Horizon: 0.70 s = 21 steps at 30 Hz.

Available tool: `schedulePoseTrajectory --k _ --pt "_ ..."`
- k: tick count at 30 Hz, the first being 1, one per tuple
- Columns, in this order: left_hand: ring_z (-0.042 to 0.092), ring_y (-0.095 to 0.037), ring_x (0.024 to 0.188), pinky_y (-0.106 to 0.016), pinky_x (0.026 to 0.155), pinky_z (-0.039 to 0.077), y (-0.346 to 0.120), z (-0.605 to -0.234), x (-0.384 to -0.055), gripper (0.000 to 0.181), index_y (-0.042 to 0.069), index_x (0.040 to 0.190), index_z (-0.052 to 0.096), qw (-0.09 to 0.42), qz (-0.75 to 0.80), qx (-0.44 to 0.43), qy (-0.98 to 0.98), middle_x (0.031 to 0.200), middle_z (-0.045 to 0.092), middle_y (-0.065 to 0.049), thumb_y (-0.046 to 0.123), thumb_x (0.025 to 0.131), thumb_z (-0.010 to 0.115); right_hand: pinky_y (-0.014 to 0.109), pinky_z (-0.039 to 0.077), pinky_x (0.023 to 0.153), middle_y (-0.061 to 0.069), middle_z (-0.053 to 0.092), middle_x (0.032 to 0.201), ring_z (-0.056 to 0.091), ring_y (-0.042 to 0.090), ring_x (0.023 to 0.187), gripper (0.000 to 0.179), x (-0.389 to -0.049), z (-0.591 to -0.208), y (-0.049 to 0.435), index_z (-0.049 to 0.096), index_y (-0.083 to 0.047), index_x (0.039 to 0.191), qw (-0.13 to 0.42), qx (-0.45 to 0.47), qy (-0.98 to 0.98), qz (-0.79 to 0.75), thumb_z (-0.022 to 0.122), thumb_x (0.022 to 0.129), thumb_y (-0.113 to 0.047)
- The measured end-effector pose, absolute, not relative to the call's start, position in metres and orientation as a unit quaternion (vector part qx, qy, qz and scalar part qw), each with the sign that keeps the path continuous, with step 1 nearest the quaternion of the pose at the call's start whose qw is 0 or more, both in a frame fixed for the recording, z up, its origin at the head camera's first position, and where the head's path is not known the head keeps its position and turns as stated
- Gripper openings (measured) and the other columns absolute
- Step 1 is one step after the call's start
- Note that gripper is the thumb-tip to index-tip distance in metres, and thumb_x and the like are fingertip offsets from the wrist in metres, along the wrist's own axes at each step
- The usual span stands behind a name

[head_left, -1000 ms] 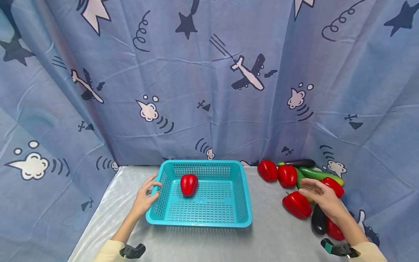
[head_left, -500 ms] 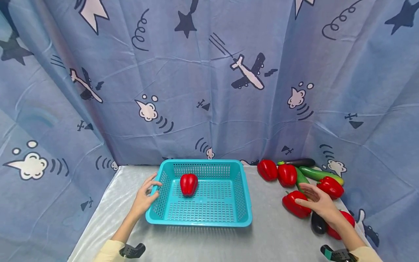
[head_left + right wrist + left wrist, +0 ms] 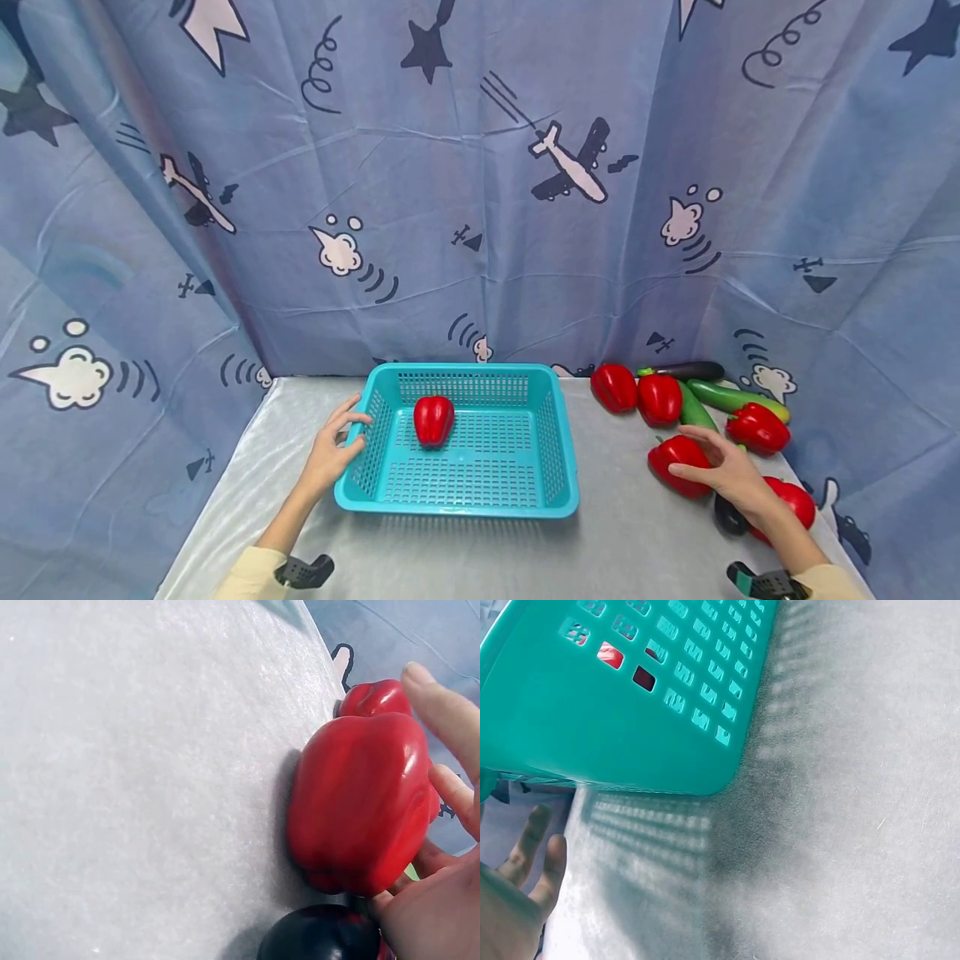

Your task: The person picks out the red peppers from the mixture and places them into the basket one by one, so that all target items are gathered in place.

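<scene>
My left hand (image 3: 330, 450) is at the left rim of a turquoise plastic basket (image 3: 457, 510), fingers spread; contact with the rim cannot be told. In the left wrist view those fingers (image 3: 551, 874) appear below the basket's wall (image 3: 570, 727). Inside the basket lies one red bell pepper (image 3: 432, 421). On the right, my right hand (image 3: 723, 475) reaches over another red bell pepper (image 3: 672, 460), thumb and fingers apart. The right wrist view has this pepper (image 3: 356, 802) on the table, with the fingers (image 3: 450, 724) along its far side and no firm grip visible.
Near my right hand lie more red bell peppers (image 3: 757, 429), a dark eggplant (image 3: 729, 515) and a green zucchini (image 3: 731, 397). Two peppers (image 3: 613, 388) and a long eggplant (image 3: 686, 372) lie at the back. A blue patterned curtain (image 3: 420, 167) surrounds the grey-white table (image 3: 615, 533).
My right hand has moved left and lower, from above the vegetable pile to the nearest red bell pepper. My left hand and the basket have stayed in place.
</scene>
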<state>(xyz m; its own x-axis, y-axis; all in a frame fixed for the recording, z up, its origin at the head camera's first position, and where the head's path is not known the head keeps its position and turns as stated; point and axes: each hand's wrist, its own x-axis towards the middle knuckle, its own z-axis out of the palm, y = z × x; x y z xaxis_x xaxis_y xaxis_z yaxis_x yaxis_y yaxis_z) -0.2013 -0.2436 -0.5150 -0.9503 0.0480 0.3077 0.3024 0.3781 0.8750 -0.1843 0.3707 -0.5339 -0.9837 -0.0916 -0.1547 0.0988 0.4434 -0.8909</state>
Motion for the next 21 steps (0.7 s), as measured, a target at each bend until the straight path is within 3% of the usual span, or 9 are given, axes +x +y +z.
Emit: schedulePoseTrajectory --k 5,12,15,21 --pt "0.036 -0.050 0.138 -0.060 0.093 0.044 -0.2430 -0.5137 -0.2013 0.025 -0.009 0.107 0.066 0.121 -0.546 -0.105 -0.822 0.152 0.037 -0.032 -0.018 0.085 0.061 0.069 0.035 0.101 0.031 0.031 0.153 0.026 0.054 0.136 0.081 -0.1844 -0.5357 0.3703 0.033 0.001 0.154 0.090 0.001 0.852 -0.516 0.078 0.091 -0.025" --pt "0.033 -0.051 0.139 -0.064 0.093 0.042 -0.2441 -0.5156 -0.2024 0.025 -0.011 0.109 0.065 0.112 -0.550 -0.106 -0.821 0.153 0.035 -0.033 -0.018 0.086 0.060 0.056 0.050 0.093 0.034 0.031 0.150 0.034 0.053 0.130 0.084 -0.1852 -0.5338 0.3694 0.035 0.003 0.152 0.096 0.017 0.856 -0.508 0.082 0.087 -0.023" --pt "0.033 -0.051 0.139 -0.067 0.093 0.041 -0.2446 -0.5163 -0.2025 0.026 -0.012 0.110 0.065 0.112 -0.553 -0.108 -0.819 0.153 0.034 -0.034 -0.019 0.085 0.060 0.053 0.051 0.092 0.034 0.033 0.149 0.037 0.052 0.129 0.083 -0.1852 -0.5335 0.3690 0.037 0.002 0.151 0.094 0.020 0.858 -0.505 0.082 0.087 -0.024" --pt "0.033 -0.051 0.140 -0.067 0.095 0.040 -0.2447 -0.5149 -0.2016 0.026 -0.011 0.109 0.065 0.107 -0.560 -0.108 -0.814 0.153 0.034 -0.033 -0.019 0.086 0.060 0.063 0.042 0.100 0.034 0.033 0.151 0.032 0.054 0.133 0.081 -0.1845 -0.5354 0.3692 0.037 0.001 0.152 0.090 0.017 0.856 -0.509 0.081 0.088 -0.026"
